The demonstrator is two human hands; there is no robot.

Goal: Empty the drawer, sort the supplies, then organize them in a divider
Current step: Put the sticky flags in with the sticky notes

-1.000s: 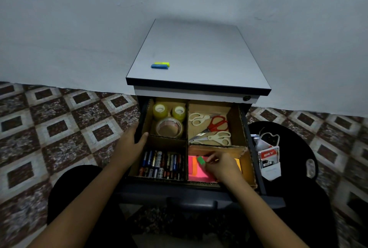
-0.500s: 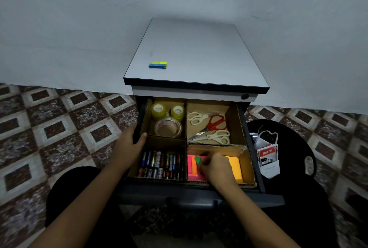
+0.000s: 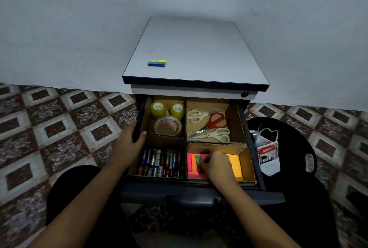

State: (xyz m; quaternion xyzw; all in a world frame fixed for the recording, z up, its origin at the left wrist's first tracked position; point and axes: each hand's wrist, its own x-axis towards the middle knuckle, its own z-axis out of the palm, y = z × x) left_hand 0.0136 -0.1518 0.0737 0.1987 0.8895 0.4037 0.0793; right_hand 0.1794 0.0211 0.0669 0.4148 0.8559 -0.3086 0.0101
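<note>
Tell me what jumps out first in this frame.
The open drawer with its cardboard divider stands out: tape rolls far left, scissors far right, one pair red-handled, and batteries near left. The right hand pinches a green strip over the pink sticky notes in the near-right compartment, while the left hand grips the drawer's left wall. Two small pads, blue and yellow-green, lie on the cabinet top.

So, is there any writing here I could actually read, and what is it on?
"DIY", perhaps: white letters on the red label of the packet on the stool; they are blurred, so I am unsure.
Small print lower on the packet: too small to read.
Labels on the batteries: too small to read.
No other text shows.
</note>
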